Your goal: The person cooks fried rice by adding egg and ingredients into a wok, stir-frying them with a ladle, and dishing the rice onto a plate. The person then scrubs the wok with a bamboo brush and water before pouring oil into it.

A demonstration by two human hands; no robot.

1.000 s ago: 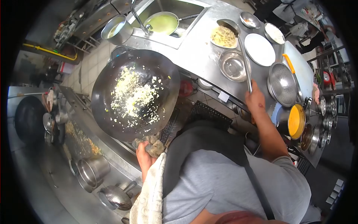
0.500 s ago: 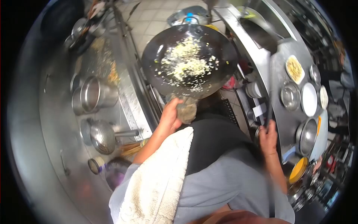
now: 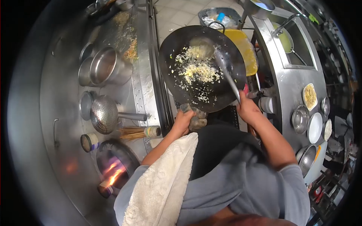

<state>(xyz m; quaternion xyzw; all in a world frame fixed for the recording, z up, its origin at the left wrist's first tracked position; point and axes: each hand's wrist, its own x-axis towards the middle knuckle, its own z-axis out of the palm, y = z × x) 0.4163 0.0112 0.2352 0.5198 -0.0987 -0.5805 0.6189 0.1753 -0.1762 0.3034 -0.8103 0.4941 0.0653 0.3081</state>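
Observation:
A large dark wok (image 3: 173, 77) is held up in front of me, over the gap between the stove and the counter. Chopped pale rice-like food with yellow and green bits (image 3: 201, 71) lies scattered in it. My left hand (image 3: 183, 122) is closed on the wok's near edge through a grey folded cloth (image 3: 197, 123), which hides the grip itself. In my right hand (image 3: 249, 109) is the handle of a ladle (image 3: 229, 80). Its blurred bowl is inside the wok, at the far side of the food.
To the left, the steel stove carries metal pots (image 3: 118, 73), a perforated strainer (image 3: 103, 115), a bamboo brush (image 3: 132, 132) and a lit burner (image 3: 113, 175). The right counter (image 3: 298, 84) holds bowls and a plate of food (image 3: 310, 96). Beyond the wok stands a yellow stool (image 3: 247, 52).
My right hand has swung the ladle from over the right counter into the wok. The wok sits farther right in view, still in my left hand. Burner flames now show at left.

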